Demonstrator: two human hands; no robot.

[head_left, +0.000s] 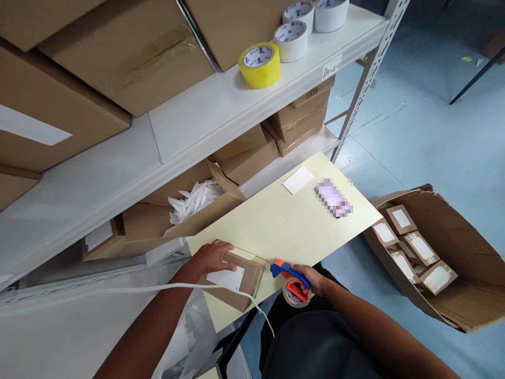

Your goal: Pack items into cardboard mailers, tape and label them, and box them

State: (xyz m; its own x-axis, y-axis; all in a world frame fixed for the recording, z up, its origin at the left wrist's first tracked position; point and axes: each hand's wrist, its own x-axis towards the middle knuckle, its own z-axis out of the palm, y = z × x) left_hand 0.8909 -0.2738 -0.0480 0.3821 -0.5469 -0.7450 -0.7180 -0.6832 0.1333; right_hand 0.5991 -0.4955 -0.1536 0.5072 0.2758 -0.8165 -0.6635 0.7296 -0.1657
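Pale table (282, 226), left hand (215, 258) gripping carton (247, 276), right hand (311, 277) clutching tape dispenser (294, 288)

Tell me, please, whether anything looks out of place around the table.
Yes: a white cord cuts across the view in front of the box under the left hand, looking stray; whether it touches the box is unclear.

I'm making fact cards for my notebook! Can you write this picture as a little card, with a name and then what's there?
Left hand: on a small brown box with a white label
Right hand: holding a blue and orange tape dispenser
Table: pale yellow, also bearing a white card and a pixelated item, maybe a phone
Shelf: one yellow tape roll, three white rolls, big cartons
Floor: blue, with an open carton holding labelled boxes
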